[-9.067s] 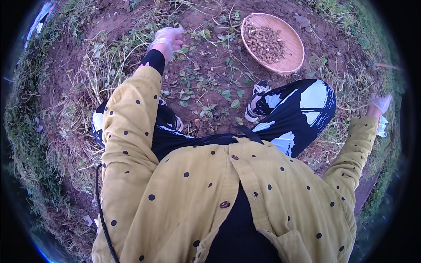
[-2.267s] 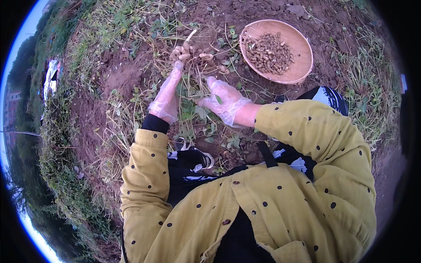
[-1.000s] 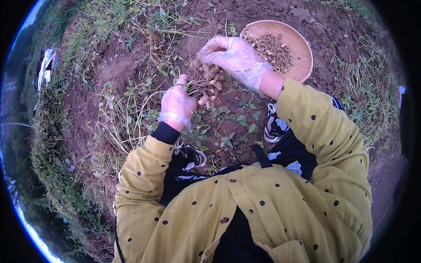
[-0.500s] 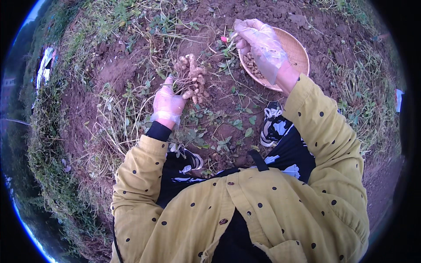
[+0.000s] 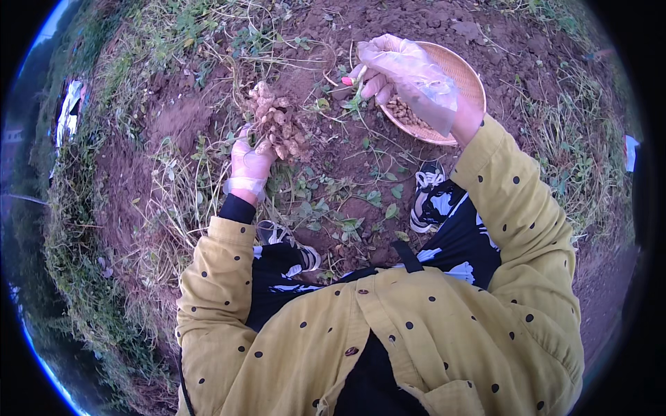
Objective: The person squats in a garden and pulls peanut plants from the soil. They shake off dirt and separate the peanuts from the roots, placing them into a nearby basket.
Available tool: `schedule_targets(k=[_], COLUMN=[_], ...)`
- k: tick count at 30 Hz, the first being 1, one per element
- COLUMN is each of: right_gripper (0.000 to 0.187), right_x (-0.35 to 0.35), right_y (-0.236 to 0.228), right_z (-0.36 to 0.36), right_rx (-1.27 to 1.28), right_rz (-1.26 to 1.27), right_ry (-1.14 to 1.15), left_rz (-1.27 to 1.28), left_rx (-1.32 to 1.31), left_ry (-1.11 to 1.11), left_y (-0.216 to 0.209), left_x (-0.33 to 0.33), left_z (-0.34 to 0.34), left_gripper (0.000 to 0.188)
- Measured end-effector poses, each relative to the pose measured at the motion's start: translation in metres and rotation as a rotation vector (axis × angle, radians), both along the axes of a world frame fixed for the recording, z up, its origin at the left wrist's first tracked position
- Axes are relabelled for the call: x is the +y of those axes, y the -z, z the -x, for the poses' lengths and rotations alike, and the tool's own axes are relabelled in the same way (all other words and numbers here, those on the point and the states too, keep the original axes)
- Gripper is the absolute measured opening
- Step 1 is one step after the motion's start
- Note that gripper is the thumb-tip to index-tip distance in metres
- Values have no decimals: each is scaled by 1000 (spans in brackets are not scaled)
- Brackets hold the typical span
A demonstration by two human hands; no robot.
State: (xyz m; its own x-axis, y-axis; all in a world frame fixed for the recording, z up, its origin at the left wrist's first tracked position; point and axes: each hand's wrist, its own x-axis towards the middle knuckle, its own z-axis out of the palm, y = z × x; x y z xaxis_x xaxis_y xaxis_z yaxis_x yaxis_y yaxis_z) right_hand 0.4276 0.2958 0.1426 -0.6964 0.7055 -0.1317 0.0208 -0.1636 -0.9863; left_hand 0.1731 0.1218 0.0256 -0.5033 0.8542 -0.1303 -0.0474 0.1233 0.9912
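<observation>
My left hand, in a thin clear plastic glove, grips a peanut plant by its stems. A clump of soil-covered peanuts hangs from it on the right side of that hand. My right hand, gloved the same way, is bent over the left part of a round woven basket. Its fingers are curled round a small red-tipped thing with a pale strip beside it; the kind cannot be made out. Loose peanuts lie in the basket, partly hidden beneath the right hand.
Brown soil with trailing green vines lies between my hands. Pulled, drying plants are heaped at the left, and more grow at the right. My two shoes stand on the ground close in front of me.
My left hand has moved a little left with the peanut plant, and the clump has turned. My right hand has shifted slightly left and nearer; the basket has moved slightly left.
</observation>
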Motion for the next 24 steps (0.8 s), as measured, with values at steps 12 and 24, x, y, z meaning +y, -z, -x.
schedule_targets(k=[12, 24], right_gripper=[29, 28], right_x=[-11, 38], right_y=[15, 17], right_z=[14, -24], right_rx=[-3, -395], right_rz=[48, -937], right_ry=[-62, 301], left_rz=[97, 15], left_rx=[-339, -427], left_ry=[128, 193], left_y=[-27, -33], left_x=[4, -1], left_z=[-8, -14], left_gripper=[42, 42])
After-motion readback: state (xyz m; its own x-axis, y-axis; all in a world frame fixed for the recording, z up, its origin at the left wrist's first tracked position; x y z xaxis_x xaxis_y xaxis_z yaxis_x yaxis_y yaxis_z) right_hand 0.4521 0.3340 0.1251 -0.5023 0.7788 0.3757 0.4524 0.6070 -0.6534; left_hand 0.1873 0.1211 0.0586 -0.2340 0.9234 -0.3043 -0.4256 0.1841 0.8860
